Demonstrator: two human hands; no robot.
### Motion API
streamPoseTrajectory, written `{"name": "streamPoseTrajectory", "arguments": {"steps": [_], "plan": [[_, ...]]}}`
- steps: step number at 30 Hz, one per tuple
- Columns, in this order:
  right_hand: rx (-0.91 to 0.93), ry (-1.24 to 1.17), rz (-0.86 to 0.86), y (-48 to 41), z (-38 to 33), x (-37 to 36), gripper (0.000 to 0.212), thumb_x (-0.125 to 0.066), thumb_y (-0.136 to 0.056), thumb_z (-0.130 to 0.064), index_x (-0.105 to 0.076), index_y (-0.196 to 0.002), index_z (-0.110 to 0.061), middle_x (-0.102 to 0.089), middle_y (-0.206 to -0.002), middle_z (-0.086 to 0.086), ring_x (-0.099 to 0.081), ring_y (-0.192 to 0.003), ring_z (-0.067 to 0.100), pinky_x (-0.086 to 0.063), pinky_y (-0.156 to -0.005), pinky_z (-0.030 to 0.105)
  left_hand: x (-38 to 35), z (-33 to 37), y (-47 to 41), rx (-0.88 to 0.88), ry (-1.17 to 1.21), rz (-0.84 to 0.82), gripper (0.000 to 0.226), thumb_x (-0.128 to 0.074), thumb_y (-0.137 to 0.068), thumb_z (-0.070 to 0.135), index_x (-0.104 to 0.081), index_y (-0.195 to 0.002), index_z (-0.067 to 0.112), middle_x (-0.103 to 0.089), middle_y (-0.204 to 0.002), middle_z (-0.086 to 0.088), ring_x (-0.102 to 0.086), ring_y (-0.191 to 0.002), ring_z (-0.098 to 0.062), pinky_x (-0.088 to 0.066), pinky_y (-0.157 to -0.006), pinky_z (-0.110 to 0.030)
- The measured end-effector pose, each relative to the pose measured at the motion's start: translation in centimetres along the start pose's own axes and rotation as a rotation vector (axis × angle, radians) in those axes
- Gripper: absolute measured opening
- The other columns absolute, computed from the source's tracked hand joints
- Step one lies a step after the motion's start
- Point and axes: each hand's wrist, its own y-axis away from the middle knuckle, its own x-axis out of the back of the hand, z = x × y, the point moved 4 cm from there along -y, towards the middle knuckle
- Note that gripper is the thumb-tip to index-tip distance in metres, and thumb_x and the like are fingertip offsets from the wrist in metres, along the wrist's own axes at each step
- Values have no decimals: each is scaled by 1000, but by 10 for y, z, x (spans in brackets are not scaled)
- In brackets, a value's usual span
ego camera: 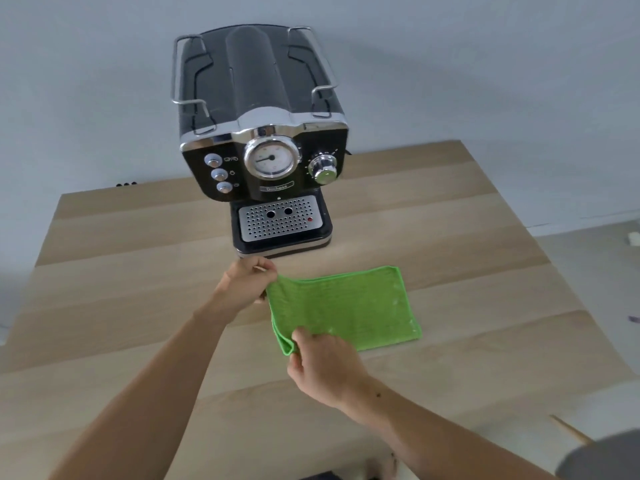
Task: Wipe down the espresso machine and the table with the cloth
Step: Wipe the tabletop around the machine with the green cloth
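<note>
So the black and chrome espresso machine (263,157) sits at the 12 o'clock end of the pale wood table (121,237), front panel facing the camera. The green cloth (346,306) is folded into a rectangle and lies on the table just off the machine's base, toward 5 o'clock from it, not touching it.

Both hands are on the cloth's left edge. The left hand (247,284) has its fingers curled in, pinching the corner at the cloth's 10 o'clock, and that corner is lifted a bit. The right hand (322,368) pinches the doubled-over layers at the 7 o'clock corner, thumb under and fingers on top. The rest of the cloth lies flat.

Container-wise, the only one is the drip tray (280,220) at the bottom of the machine. It has a perforated metal grate with two bigger dark holes and a little red dot near its 3 o'clock side.

On the panel there's a round gauge (272,158) in the middle, three buttons (218,174) at 9 o'clock of it, and a chrome knob (323,168) at 3 o'clock. Wire rails (187,71) run along both sides of the top.
</note>
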Motion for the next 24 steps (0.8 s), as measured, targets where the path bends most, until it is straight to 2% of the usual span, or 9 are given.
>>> {"name": "streamPoseTrajectory", "arguments": {"steps": [3, 5, 7, 10, 14, 19, 22, 24], "plan": [[-135, -120, 73, 19, 28, 21, 18, -41, -92, -28, -51, -93, -13, -58, -67, 1, -53, -57, 22, -40, -50, 34, -24, 23, 1, -26, 49, -54, 14, -58, -85, 6, -66, -85, 18, -62, -79, -4, -61, -60, -13, -51, -53, -23], [-208, -197, 103, 29, 46, 30, 15, -42, -91, -27, -45, -81, -16, -52, -60, -1, -46, -50, 17, -36, -47, 32, -45, 40, 1, -41, 67, -91, 14, -59, -86, 7, -67, -87, 18, -62, -80, -3, -64, -60, -12, -55, -56, -23], [-266, -268, 142, 38, 64, 37, 24, -45, -91, -23, -38, -69, -19, -41, -51, -6, -35, -42, 10, -28, -43, 27, -66, 57, 0, -43, 56, -124, 13, -59, -86, 8, -69, -91, 16, -62, -81, -2, -64, -58, -11, -56, -57, -21], [-382, -331, 207, 51, 91, 48, 31, -46, -90, -20, -36, -61, -16, -34, -46, -5, -30, -40, 12, -30, -47, 34, -98, 76, -2, -47, 52, -161, 13, -59, -89, 9, -70, -94, 12, -63, -83, -3, -63, -59, -12, -56, -55, -19], [-553, -362, 214, 65, 127, 54, 34, -45, -88, -17, -30, -58, -17, -33, -46, 0, -33, -44, 16, -35, -55, 40, -137, 89, -10, -36, 38, -198, 8, -63, -87, 9, -71, -90, 10, -66, -82, -6, -65, -62, -15, -58, -60, -22], [-736, -278, 77, 74, 158, 51, 29, -39, -91, -24, -35, -63, -19, -47, -70, 4, -46, -74, 29, -32, -65, 31, -176, 90, -23, -18, 10, -247, 3, -66, -86, 7, -69, -86, 8, -68, -81, -9, -66, -63, -14, -58, -63, -22], [-744, -203, -12, 76, 165, 54, 22, -36, -94, -27, -52, -83, -17, -60, -99, 14, -57, -94, 33, -33, -69, 29, -192, 87, -26, -31, -7, -218, 13, -64, -87, 6, -66, -77, 14, -68, -79, -10, -65, -57, -9, -58, -62, -22], [-735, -155, -59, 75, 168, 55, 29, -37, -94, -29, -60, -99, -13, -61, -109, 15, -59, -101, 32, -38, -73, 29, -197, 82, -27, -17, -22, -211, 8, -65, -86, 10, -67, -81, 15, -70, -79, -7, -69, -68, -14, -59, -74, -33]]}}
